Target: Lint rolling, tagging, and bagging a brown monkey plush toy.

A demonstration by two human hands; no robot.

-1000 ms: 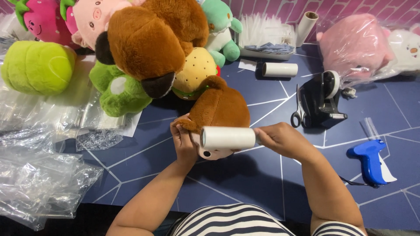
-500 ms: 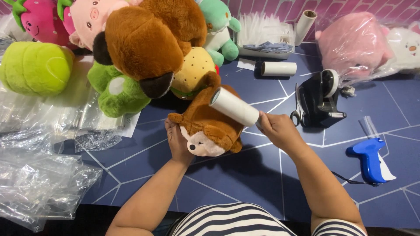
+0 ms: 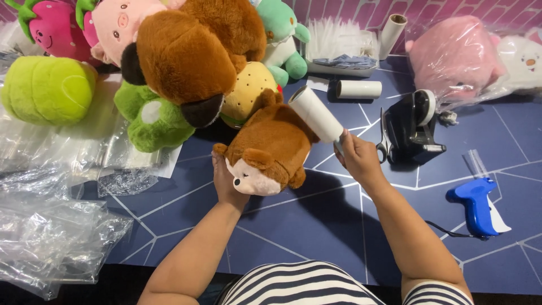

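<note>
Along the desk's [image 3: 316, 237] left edge lies a heap of clear plastic bags [image 3: 51, 243], crumpled and glossy, with flatter clear sleeves [image 3: 68, 147] stacked above them. At the far left corner sit a lime-green plush [image 3: 48, 90] and a pink strawberry plush [image 3: 51, 25]; beside them a pink pig plush [image 3: 121, 25], a green frog plush [image 3: 155, 118] and a big brown plush [image 3: 186, 56] are piled together, with a yellow burger-like plush [image 3: 248, 90] tucked under.

Near the middle of the desk the brown monkey plush [image 3: 271, 149] lies on its back side, pale face toward the near edge, ears and small arms showing. The left hand [image 3: 228, 183] cups its head from below, fingers closed under it. The white lint roller [image 3: 316, 113] rests slanted against the toy's upper body; the right hand [image 3: 358, 158] is clenched around its handle.

Half a second ago the roller lay a little lower across the toy's body; now it sits at the far end, and the plush has turned slightly more lengthwise.

Further right, a spare white roll [image 3: 358, 89] lies near the far edge, by a tray of white fibres [image 3: 339, 48] and a cardboard tube [image 3: 392, 31]. A black tape dispenser [image 3: 415, 127] stands just right of the right hand. At the far right corner a pink plush sealed in a clear bag [image 3: 454, 59] touches a white plush [image 3: 522, 62]. A blue tagging gun [image 3: 477, 203] lies near the right edge.
</note>
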